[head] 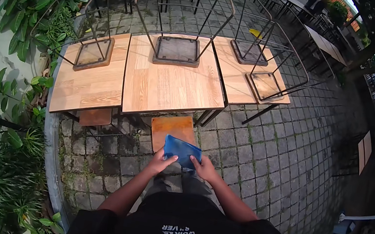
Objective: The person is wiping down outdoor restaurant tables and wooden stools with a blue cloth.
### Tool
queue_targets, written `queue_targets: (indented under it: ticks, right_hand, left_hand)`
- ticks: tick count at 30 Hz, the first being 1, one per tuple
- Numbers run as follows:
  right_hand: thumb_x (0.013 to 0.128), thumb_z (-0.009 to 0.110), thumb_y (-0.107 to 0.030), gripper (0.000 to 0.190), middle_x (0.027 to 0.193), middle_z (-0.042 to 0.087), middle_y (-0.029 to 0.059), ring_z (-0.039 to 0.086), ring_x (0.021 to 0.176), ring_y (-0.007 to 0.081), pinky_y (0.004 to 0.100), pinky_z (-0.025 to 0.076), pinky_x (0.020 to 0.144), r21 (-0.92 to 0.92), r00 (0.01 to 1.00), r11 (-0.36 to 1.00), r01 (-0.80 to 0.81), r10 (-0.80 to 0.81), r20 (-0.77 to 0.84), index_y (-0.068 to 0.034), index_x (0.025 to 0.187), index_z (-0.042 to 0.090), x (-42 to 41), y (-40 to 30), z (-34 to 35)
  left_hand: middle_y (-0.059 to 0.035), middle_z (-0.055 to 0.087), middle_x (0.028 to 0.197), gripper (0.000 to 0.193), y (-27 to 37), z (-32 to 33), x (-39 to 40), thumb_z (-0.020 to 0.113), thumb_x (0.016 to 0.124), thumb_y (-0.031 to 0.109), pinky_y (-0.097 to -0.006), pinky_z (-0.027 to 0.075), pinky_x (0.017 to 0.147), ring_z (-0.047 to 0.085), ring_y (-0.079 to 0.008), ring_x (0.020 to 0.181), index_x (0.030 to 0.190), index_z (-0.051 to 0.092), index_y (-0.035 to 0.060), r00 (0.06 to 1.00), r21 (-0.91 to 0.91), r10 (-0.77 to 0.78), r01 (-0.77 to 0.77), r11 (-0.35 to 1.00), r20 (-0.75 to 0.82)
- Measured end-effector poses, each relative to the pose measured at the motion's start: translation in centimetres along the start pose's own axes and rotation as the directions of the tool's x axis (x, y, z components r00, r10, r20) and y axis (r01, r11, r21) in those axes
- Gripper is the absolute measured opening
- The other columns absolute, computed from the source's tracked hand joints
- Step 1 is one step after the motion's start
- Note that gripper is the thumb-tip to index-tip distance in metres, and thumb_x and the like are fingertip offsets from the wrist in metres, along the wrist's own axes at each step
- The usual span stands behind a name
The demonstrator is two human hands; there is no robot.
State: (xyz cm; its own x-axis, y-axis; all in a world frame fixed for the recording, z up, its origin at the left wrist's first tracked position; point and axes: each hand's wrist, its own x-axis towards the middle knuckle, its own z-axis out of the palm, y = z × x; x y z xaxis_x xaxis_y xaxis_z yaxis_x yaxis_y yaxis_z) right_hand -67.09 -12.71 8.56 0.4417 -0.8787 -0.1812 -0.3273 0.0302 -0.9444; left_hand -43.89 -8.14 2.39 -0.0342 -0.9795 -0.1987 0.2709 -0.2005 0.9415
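Observation:
A folded blue cloth is held between my two hands in front of my body. My left hand grips its left edge with the thumb on top, and my right hand grips its right edge the same way. Just beyond the cloth stands a stool with an orange-brown wooden seat, partly covered by the cloth. Past it, wooden-topped tables stand side by side. On them several stools rest upside down, among them one with a dark seat on the middle table.
A brown stool seat shows under the left table. Plants and a curb run along the left side. Grey paving lies underfoot. More tables stand farther off, with a person near them.

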Motion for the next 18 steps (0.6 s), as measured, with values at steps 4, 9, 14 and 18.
queue_targets:
  ticks: [4,9,14,18]
  right_hand:
    - [0.112,0.061,-0.022,0.024,0.096,0.073,0.0026,0.064,0.087,0.0089,0.0317,0.056,0.078,0.184,0.976,0.968,-0.172,0.143,0.162,-0.001,0.118,0.072,-2.9,-0.3,-0.7]
    - [0.111,0.062,-0.021,0.022,0.090,0.069,-0.0017,0.060,0.081,0.0067,0.0299,0.054,0.074,-0.127,0.982,0.989,0.074,-0.050,0.185,-0.001,0.116,0.071,-5.7,0.6,-0.5]
    - [0.108,0.064,-0.011,0.022,0.095,0.068,0.0042,0.060,0.085,0.0086,0.0295,0.053,0.076,0.248,0.987,0.967,-0.059,0.019,0.159,-0.001,0.127,0.067,-10.8,3.5,0.3]
    - [0.110,0.059,-0.005,0.024,0.107,0.066,-0.0018,0.059,0.097,0.0055,0.0249,0.051,0.085,0.207,0.995,0.978,0.011,-0.031,0.094,0.000,0.133,0.063,-13.1,8.7,-0.8]
  left_hand:
    - [-0.0040,0.070,0.125,0.047,-0.4,0.5,-4.4,0.083,0.096,0.018,-0.0351,0.054,0.099,0.066,-0.0144,0.114,0.135,0.062,0.0042,0.980,-0.013,-0.174,0.176,0.984,0.095]
    - [-0.0073,0.075,0.121,0.042,-5.0,2.2,-8.9,0.082,0.098,0.027,-0.0365,0.056,0.098,0.070,-0.0176,0.109,0.128,0.068,0.0009,0.982,0.115,-0.179,0.184,0.976,-0.059]
    - [-0.0078,0.076,0.118,0.037,-7.6,6.5,-13.4,0.078,0.100,0.022,-0.0366,0.057,0.095,0.071,-0.0181,0.106,0.128,0.067,0.0000,0.954,0.025,-0.196,0.207,0.978,-0.227]
    - [-0.0074,0.075,0.122,0.038,-9.5,8.7,-15.9,0.075,0.102,0.018,-0.0365,0.055,0.099,0.070,-0.0182,0.110,0.133,0.064,-0.0001,0.937,-0.062,-0.294,0.288,0.956,-0.188]
